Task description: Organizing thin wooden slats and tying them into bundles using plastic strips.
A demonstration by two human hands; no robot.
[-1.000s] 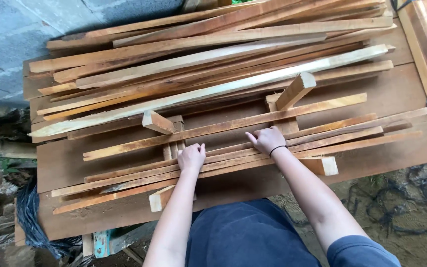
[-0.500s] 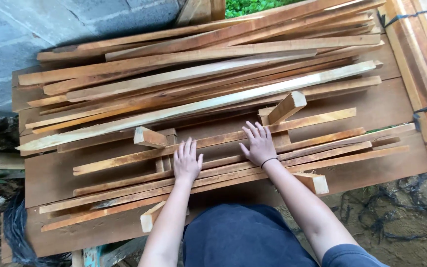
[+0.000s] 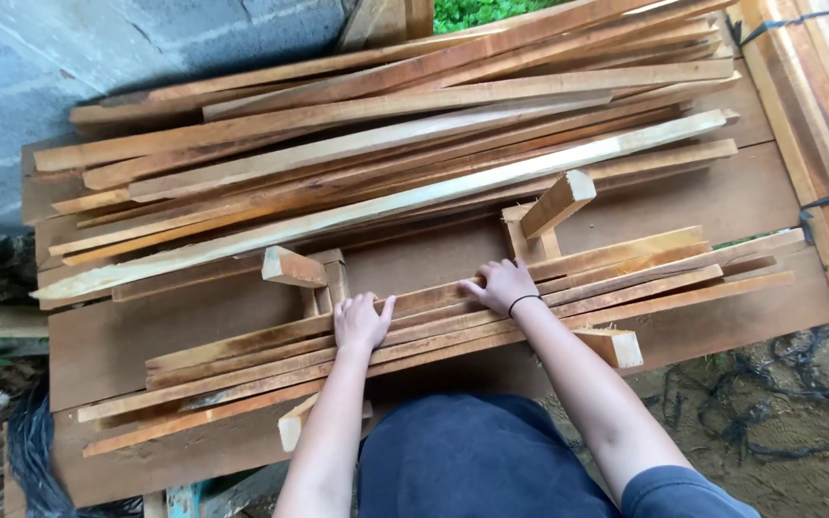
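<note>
Both hands lay on a small row of thin wood strips (image 3: 453, 312) on a wide brown board (image 3: 722, 206). The left hand (image 3: 361, 322) was flat with its fingers spread, holding nothing. The right hand (image 3: 503, 284) curled its fingers over the top strip, but I could not tell if it really gripped it. A big messy pile of long sticks (image 3: 386, 153) sat just behind. A hard push could make the thin strips slide off the edge. The rough wood could poke a splinter into a finger. A bumped short block (image 3: 557, 203) could tip over.
</note>
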